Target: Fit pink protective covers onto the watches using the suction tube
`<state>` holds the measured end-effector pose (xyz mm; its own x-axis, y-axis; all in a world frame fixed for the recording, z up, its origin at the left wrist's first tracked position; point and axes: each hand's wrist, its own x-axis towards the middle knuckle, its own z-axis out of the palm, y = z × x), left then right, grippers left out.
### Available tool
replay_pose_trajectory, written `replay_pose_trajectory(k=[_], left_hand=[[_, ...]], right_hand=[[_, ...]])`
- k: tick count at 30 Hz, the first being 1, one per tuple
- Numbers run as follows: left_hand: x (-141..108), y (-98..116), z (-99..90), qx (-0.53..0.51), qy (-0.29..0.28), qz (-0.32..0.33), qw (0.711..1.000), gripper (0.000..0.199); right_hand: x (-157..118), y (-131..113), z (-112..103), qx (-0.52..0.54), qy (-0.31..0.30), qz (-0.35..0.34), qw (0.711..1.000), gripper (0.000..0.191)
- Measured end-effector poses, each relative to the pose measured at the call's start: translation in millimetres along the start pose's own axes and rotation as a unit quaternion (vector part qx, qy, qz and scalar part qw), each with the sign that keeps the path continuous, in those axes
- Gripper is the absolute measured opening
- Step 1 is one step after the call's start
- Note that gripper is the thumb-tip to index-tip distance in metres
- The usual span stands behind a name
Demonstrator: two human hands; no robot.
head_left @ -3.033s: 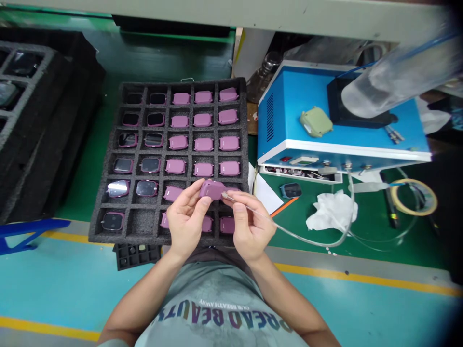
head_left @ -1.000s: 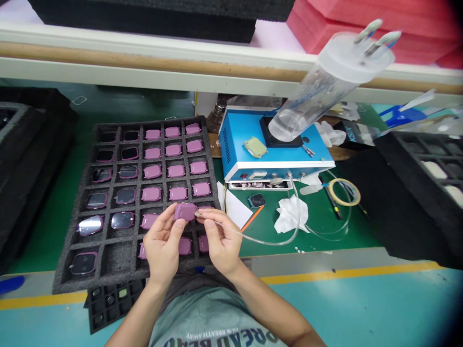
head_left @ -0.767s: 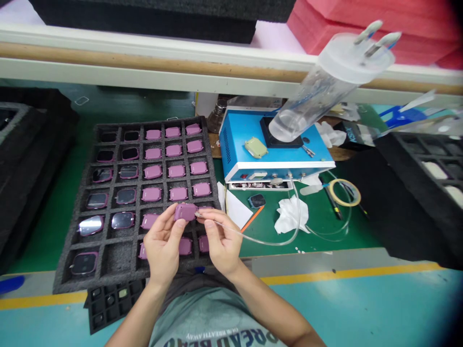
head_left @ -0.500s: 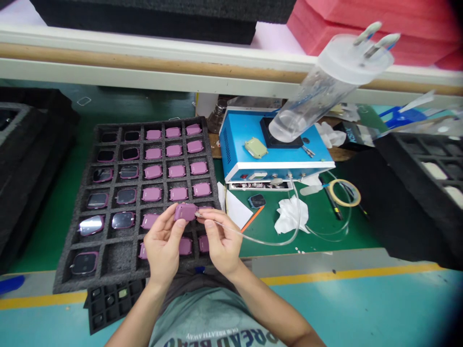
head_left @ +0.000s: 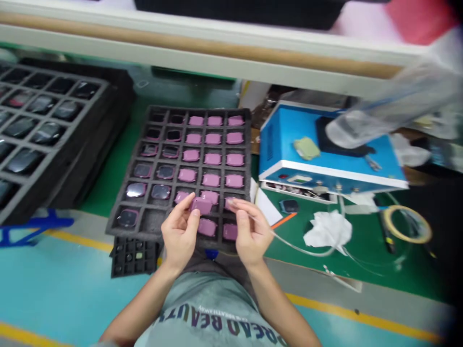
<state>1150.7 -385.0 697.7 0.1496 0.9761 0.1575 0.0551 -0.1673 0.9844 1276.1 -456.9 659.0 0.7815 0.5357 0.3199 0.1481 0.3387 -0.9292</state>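
Note:
Between the thumb and fingers of my left hand point(head_left: 181, 236) is a purple watch case point(head_left: 201, 206), held above the lower part of a dark foam tray point(head_left: 152, 219). My right hand point(head_left: 253, 231) pinches the end of a clear thin tube point(head_left: 300, 249), apart from the case and to its right. The tray's compartments hold purple cases in the right columns and dark-screened watches in the left ones. The tube runs to a blue box-shaped machine point(head_left: 325, 168).
Stacked foam trays point(head_left: 108, 91) with dark watches stand at the left. A clear cylinder point(head_left: 361, 125) and a pale green case point(head_left: 306, 148) sit on the machine. Crumpled tissue point(head_left: 327, 230), a tape roll point(head_left: 407, 224) and a dark watch point(head_left: 289, 206) lie right of the tray.
The tube end in my right hand has come away from the purple case, and my hands are farther apart. The view has swung left, showing more of the stacked trays.

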Motion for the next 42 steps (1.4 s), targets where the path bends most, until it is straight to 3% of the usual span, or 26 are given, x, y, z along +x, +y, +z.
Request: replay_pose_trajectory(k=[5, 9, 11, 14, 17, 21, 24, 27, 29, 30, 34, 36, 39, 42], left_hand=[[-10, -7, -69.9, 0.199, 0.103, 0.076, 0.972, 0.035], [-11, -12, -97.7, 0.379, 0.069, 0.140, 0.912, 0.028], [-10, -10, -100.0, 0.463, 0.063, 0.170, 0.868, 0.030], [-6, -7, -101.9, 0.547, 0.055, 0.145, 0.823, 0.041], [5, -4, -103.3, 0.548, 0.010, 0.117, 0.828, 0.047], [35, 1, -92.1, 0.500, -0.071, 0.167, 0.846, 0.040], [61, 8, -78.6, 0.529, -0.136, 0.178, 0.819, 0.036], [78, 17, -73.0, 0.575, -0.147, 0.146, 0.792, 0.042], [83, 24, -74.0, 0.569, -0.137, 0.124, 0.801, 0.039], [83, 28, -74.4, 0.544, -0.126, 0.117, 0.821, 0.037], [70, 36, -60.4, 0.283, -0.089, 0.069, 0.953, 0.042], [59, 34, -40.7, 0.134, -0.088, 0.017, 0.987, 0.045], [41, 23, -5.0, -0.021, -0.085, -0.064, 0.994, 0.047], [26, 12, 21.4, -0.101, -0.086, -0.122, 0.984, 0.047]], right_hand=[[-3, -3, 1, -0.003, 0.006, 0.024, 1.000, 0.013], [-3, -4, 2, -0.003, 0.007, 0.029, 1.000, 0.014], [-4, -4, 2, -0.002, 0.008, 0.031, 0.999, 0.013], [-4, -3, 1, -0.002, 0.006, 0.037, 0.999, 0.014], [-3, -2, 0, -0.003, 0.001, 0.042, 0.999, 0.015], [-3, -2, 0, 0.005, -0.003, 0.044, 0.999, 0.015], [-3, -1, 1, 0.008, -0.003, 0.049, 0.999, 0.015], [-4, -1, 1, 0.015, 0.001, 0.051, 0.999, 0.015], [-4, -1, 1, 0.021, 0.002, 0.052, 0.998, 0.014], [-3, -1, 1, 0.021, 0.003, 0.053, 0.998, 0.014], [-3, -3, 3, 0.017, 0.009, 0.051, 0.999, 0.015], [-2, -4, 4, 0.019, 0.017, 0.042, 0.999, 0.015], [-1, -5, 5, 0.018, 0.034, 0.021, 0.999, 0.016], [1, -4, 5, 0.003, 0.038, 0.005, 0.999, 0.016]])
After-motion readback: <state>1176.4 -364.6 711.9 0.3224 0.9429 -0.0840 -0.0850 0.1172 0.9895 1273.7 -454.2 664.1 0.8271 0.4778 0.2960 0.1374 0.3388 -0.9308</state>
